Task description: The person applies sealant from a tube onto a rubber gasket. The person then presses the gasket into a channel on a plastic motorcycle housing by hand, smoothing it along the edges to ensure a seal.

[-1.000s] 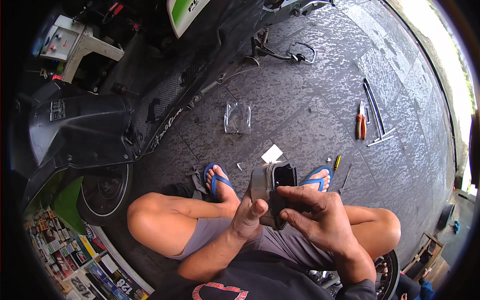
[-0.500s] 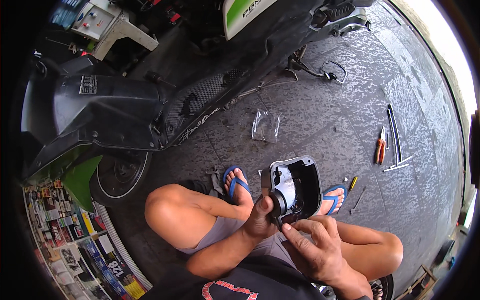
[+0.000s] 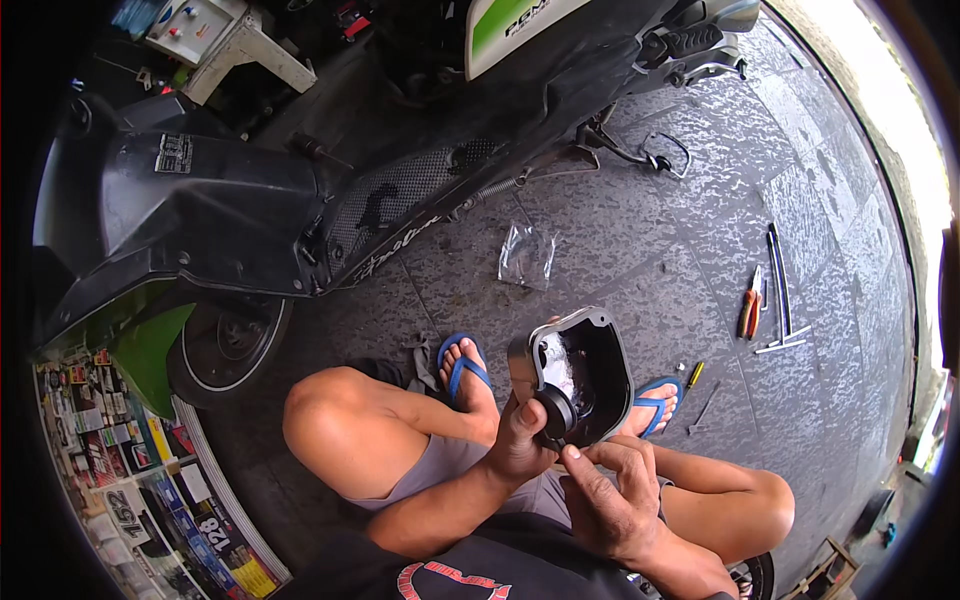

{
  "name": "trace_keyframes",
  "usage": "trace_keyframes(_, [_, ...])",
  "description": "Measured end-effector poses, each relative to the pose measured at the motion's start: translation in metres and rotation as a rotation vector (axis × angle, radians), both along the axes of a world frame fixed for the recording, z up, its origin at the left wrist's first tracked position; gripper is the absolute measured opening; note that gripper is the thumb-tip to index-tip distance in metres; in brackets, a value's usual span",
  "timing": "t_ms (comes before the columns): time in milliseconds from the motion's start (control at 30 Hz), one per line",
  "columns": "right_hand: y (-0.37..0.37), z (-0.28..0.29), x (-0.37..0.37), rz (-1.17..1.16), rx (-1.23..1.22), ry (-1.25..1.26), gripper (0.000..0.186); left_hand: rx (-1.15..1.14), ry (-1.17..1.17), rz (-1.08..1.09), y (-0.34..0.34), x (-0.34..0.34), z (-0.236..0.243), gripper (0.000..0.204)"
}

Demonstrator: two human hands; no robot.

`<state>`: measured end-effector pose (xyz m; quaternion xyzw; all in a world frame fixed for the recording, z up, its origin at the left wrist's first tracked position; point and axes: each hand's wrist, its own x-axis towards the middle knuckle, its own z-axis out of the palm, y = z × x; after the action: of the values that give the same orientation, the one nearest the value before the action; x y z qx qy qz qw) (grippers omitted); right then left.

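Open-faced black housing (image 3: 522,372) sits above the lap, gripped by the left hand (image 3: 518,442); the right hand (image 3: 618,492), half-curled, is at its lower edge, grip indeterminable. Inside: silvery surface (image 3: 556,362), round black collar (image 3: 557,412). Clear plastic bag (image 3: 527,257) on floor (image 3: 620,240); contents indiscernible.

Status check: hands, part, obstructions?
Left hand grips dark housing; right hand at its lower edge. Housing's open side faces camera. No obstruction seen; pliers lie apart on floor.

Floor (image 3: 620,240): dark, mottled tiles beneath us
Mid-floor: clear plastic bag (image 3: 527,256)
Right side: orange-handled pliers (image 3: 751,302) — beside long T-shaped tools (image 3: 779,275)
By our right sandal (image 3: 660,402): yellow tool (image 3: 695,375) — thin rod (image 3: 704,410) near it
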<state>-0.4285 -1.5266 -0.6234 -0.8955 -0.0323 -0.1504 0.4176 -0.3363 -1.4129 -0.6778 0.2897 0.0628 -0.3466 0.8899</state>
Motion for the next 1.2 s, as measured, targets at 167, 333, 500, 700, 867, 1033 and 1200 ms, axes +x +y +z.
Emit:
trace_keyframes(167, [0.006, 0.004, 0.002, -0.011, -0.065, 0.002, 0.054, -0.010, -0.105, 0.012, 0.002, 0.003, -0.007, 0.110])
trace_keyframes(333, [-0.024, 0.014, 0.001, -0.096, 0.443, 0.155, 0.027, -0.104, -0.085, -0.152, 0.001, 0.003, 0.001, 0.110])
trace_keyframes(500, [-0.041, 0.025, 0.013, -0.209, 1.018, 0.552, 0.019, -0.045, -0.144, -0.298, 0.001, -0.004, 0.007, 0.111])
trace_keyframes(700, [-0.053, 0.023, 0.012, -0.220, 1.184, 0.719, 0.017, 0.143, -0.330, -0.391, 0.007, 0.000, 0.008, 0.112])
trace_keyframes(867, [-0.054, 0.015, 0.010, -0.196, 1.141, 0.695, 0.012, 0.189, -0.237, -0.375, 0.005, 0.000, 0.023, 0.117])
trace_keyframes(1033, [-0.046, 0.027, 0.019, -0.242, 1.231, 0.713, 0.009, 0.295, -0.419, -0.394, 0.014, 0.001, 0.012, 0.118])
trace_keyframes(1200, [-0.045, 0.022, 0.015, -0.242, 1.162, 0.681, 0.011, 0.303, -0.391, -0.419, 0.014, 0.002, 0.011, 0.119])
